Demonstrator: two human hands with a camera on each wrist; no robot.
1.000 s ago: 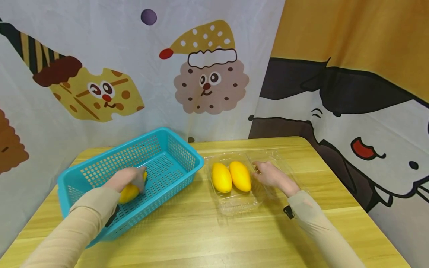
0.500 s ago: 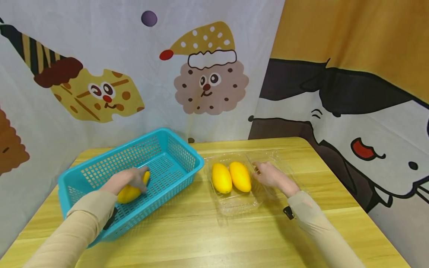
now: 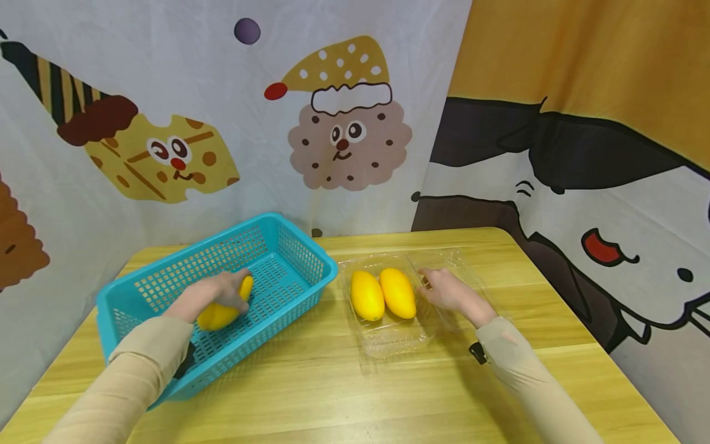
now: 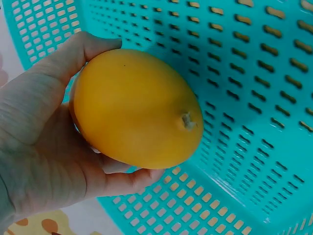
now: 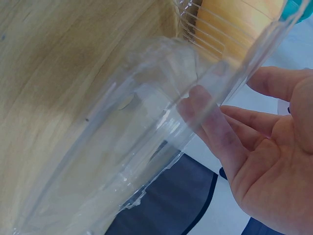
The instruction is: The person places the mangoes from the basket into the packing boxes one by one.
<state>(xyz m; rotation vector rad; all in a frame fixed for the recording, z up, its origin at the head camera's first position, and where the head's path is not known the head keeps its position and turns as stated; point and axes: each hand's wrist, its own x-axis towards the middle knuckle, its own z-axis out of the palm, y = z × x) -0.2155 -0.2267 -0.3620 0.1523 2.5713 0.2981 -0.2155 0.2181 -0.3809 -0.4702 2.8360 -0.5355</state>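
Inside the blue-green plastic basket (image 3: 299, 308), my left hand (image 3: 219, 293) grips a yellow mango (image 4: 139, 110). Thumb and fingers wrap its sides, and its stem end faces outward in the left wrist view. Two more yellow mangoes (image 3: 367, 296) lie side by side in the base of a clear plastic clamshell box (image 3: 394, 342). My right hand (image 3: 444, 288) is at the box's middle, between base and opened lid. In the right wrist view its fingertips show through the clear plastic, with the thumb at the plastic's edge, holding it.
The wooden table (image 3: 333, 394) carries the basket at left and the box right of centre. The basket's near long wall (image 3: 266, 336) stands between the left hand and the box. A printed cloth (image 3: 355, 209) hangs behind the table.
My left hand has shifted slightly right inside the basket with the mango, and more of the mango shows. The right hand and the box have stayed in place.
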